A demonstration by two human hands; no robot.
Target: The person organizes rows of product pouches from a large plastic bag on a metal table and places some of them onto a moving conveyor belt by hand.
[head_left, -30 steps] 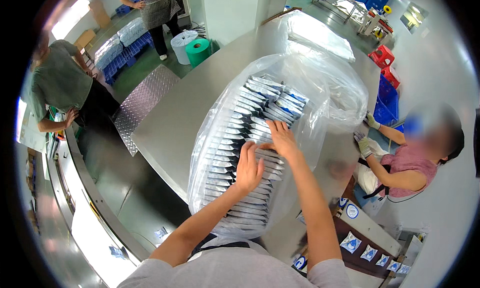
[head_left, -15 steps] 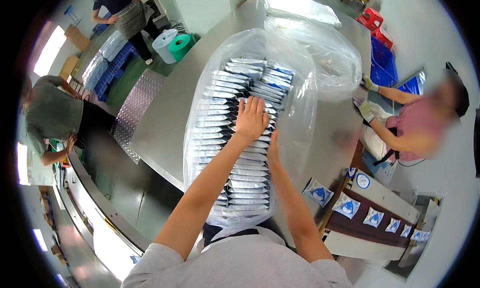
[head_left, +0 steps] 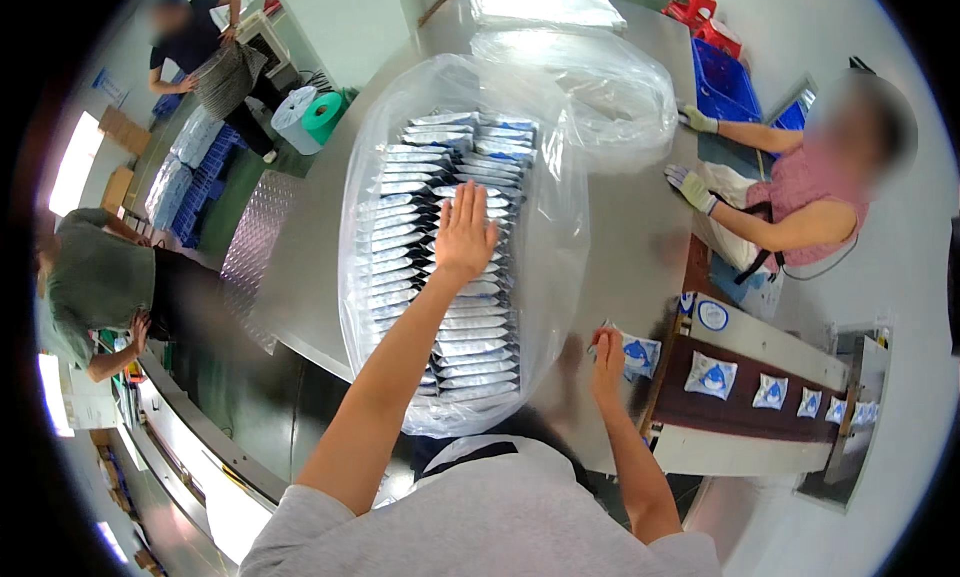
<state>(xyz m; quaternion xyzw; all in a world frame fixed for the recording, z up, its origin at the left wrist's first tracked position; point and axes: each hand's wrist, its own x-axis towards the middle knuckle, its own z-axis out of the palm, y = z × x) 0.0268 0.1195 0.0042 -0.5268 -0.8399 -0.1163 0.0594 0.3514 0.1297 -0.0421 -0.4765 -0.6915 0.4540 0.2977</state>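
A large clear plastic bag (head_left: 560,237) lies open on the metal table, packed with rows of flat silver-white pouches (head_left: 472,335) standing on edge. My left hand (head_left: 465,239) rests flat on top of the rows, fingers stretched out. To the right of the bag, my right hand (head_left: 606,372) has its fingers closed at the left edge of a white and blue pouch (head_left: 642,356) on the table, beside the conveyor's end. Part of that pouch's edge is hidden by the fingers.
More pouches (head_left: 711,375) lie along a dark conveyor belt (head_left: 740,417) at the right. A gloved co-worker (head_left: 815,197) stands at the table's right side. Further clear bags (head_left: 600,87) lie at the far end. Two other people stand at the left, near green and white rolls (head_left: 322,117).
My right hand has left the side of the pouch rows and moved right and nearer, to the pouch by the conveyor. My left hand stays on the rows. The view has shifted slightly.
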